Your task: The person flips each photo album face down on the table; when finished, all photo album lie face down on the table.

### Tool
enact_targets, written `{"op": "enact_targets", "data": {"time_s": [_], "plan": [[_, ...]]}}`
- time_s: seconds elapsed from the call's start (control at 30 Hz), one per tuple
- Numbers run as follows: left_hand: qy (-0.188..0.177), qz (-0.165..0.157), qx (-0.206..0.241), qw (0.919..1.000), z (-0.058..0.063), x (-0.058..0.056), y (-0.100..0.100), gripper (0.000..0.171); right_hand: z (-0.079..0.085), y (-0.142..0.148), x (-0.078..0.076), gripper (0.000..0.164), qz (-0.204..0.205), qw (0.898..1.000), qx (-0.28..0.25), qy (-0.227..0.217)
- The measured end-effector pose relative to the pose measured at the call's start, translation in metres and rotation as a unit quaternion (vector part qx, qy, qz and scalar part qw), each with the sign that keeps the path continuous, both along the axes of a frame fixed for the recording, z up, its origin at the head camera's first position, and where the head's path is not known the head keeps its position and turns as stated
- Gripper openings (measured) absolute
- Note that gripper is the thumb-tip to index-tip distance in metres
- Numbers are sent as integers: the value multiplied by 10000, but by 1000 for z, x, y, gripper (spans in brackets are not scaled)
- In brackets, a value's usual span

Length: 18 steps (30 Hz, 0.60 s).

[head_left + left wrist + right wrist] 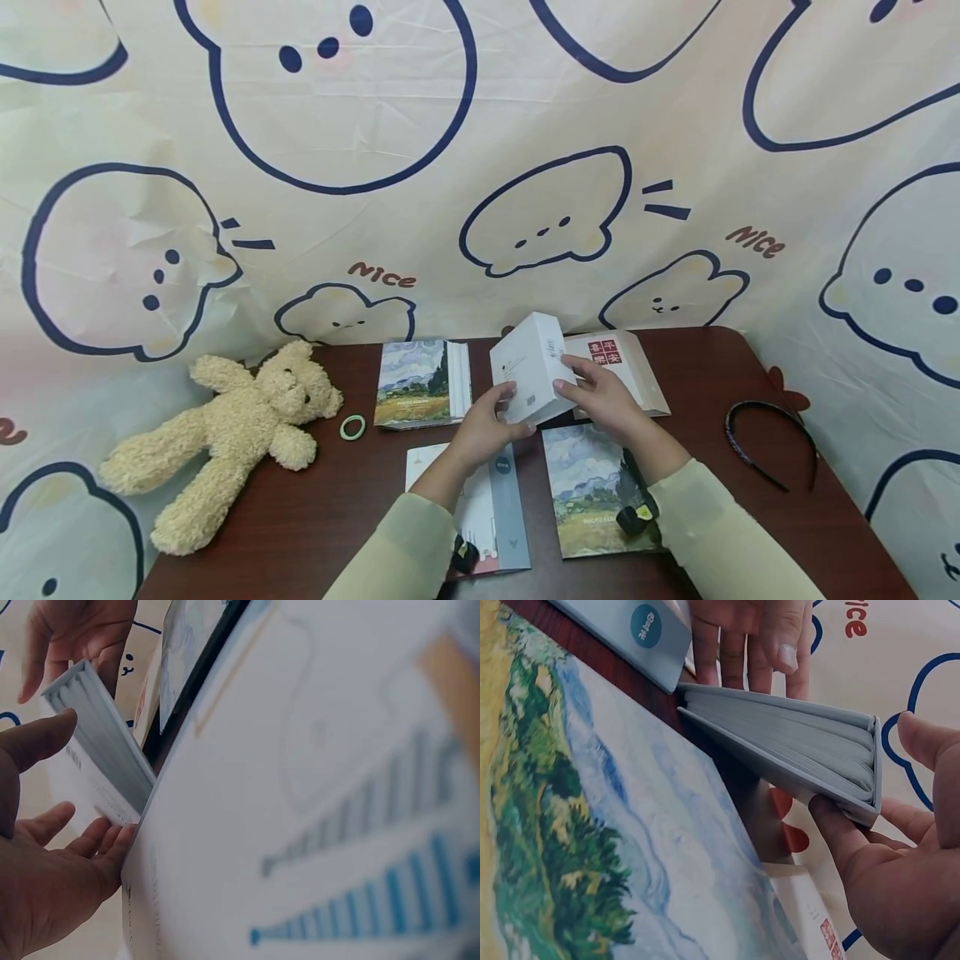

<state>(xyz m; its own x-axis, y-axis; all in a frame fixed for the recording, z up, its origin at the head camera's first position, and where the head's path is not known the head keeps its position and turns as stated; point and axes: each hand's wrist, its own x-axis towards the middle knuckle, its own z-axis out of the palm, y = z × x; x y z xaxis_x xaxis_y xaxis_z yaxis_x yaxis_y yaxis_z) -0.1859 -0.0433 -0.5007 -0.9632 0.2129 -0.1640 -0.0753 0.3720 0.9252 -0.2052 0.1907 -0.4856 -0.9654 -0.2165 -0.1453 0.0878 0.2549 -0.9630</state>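
Note:
A small white photo album [525, 379] is tilted above the table between my two hands. My left hand [480, 429] holds its lower left part, thumb on the near side. At its right side my right hand [609, 404] grips the edge with its fingers. The right wrist view shows the edges of the album's pocket pages [787, 746], with the right fingers under the cover and the thumb raised. Below the left forearm lies a white and blue-grey booklet [512, 508]. A painted-landscape album [585, 483] lies below the right forearm.
Another landscape album [412, 383] lies at the back, left of a cream book [637, 375] with a red stamp. A teddy bear [247, 417] and a green ring [352, 427] are on the left. A dark headband [750, 407] lies right. Patterned cloth [525, 108] hangs behind.

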Motion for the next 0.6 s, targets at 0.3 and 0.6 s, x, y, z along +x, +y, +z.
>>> {"op": "enact_targets", "data": {"time_s": [0.3,0.6], "plan": [[-88,-64,22,9999,1,2,-1,79,-9,2,-3,76,-129,9999,41,27],[-74,-179,-24,9998,2,2,-2,79,-15,2,-5,74,-363,9987,363,51]]}}
